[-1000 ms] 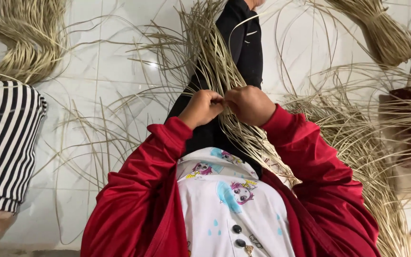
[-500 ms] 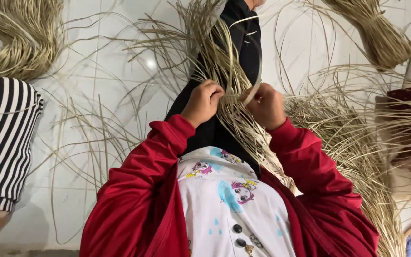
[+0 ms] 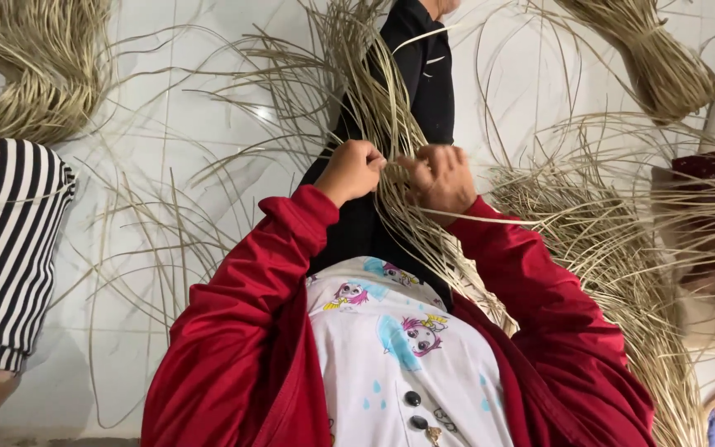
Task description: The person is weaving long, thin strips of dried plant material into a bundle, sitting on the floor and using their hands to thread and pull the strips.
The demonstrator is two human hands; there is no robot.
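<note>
Red jacket sleeves (image 3: 242,306), white cartoon-print shirt (image 3: 399,356), dark buttons, black trousers (image 3: 424,74).

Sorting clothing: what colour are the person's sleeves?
Red sleeves, clearest in the head view.

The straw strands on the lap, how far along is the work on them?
Early, it seems. Done: no finished woven stretch shows. In hand: the left hand is fisted on the straw strands over the black trouser leg, and the right hand pinches them beside it. Left: loose straw and tied bundles cover the tiled floor.
</note>
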